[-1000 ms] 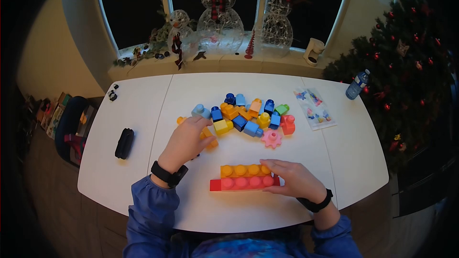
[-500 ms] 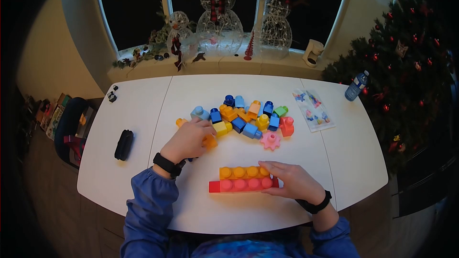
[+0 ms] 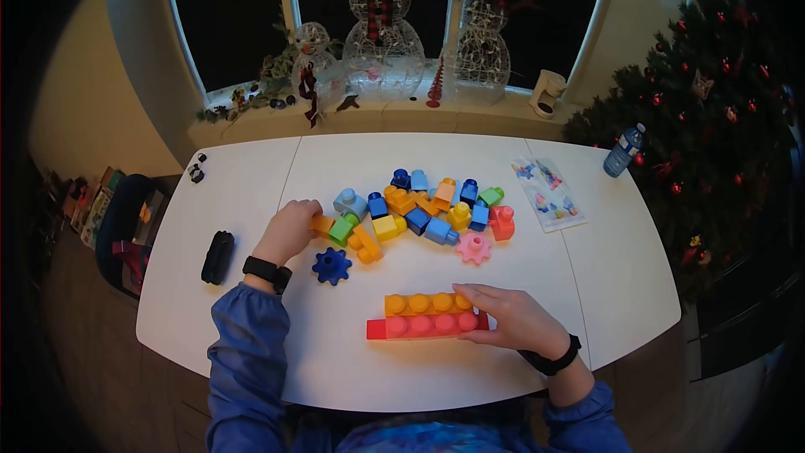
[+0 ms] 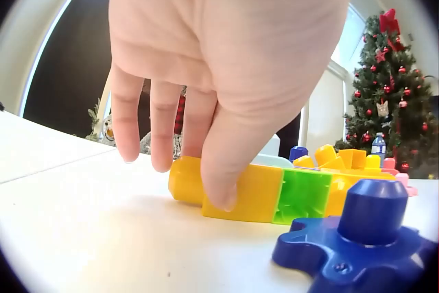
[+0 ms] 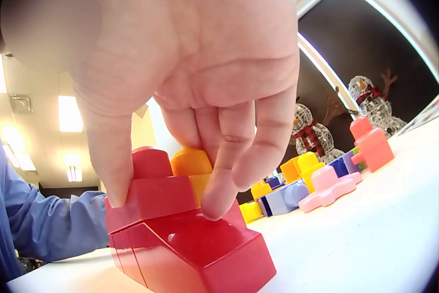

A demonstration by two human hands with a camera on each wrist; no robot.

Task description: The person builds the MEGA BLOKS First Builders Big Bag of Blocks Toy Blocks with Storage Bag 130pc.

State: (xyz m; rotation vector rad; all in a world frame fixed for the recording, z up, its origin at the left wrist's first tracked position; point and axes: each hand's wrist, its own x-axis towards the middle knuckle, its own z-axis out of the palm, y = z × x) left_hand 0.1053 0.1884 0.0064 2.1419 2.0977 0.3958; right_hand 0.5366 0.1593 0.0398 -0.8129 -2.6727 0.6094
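Observation:
At the left end of a heap of toy building blocks, my left hand pinches an orange block with the thumb against its near side. That block lies on the table, close against a green block. Another orange block and a dark blue gear-shaped block lie just to the right and nearer. My right hand grips the right end of a built stack near the front of the table. A long orange block and a long red block sit on it, above a red base.
Several blue, yellow, orange and green blocks form the heap, with a pink gear-shaped block at its right. Farther right lie a picture sheet and a water bottle. A black case is at left on the white table.
My left hand has left the nearer orange block and shifted left to another orange one, uncovering the green block and blue gear. The right hand stays on the stack.

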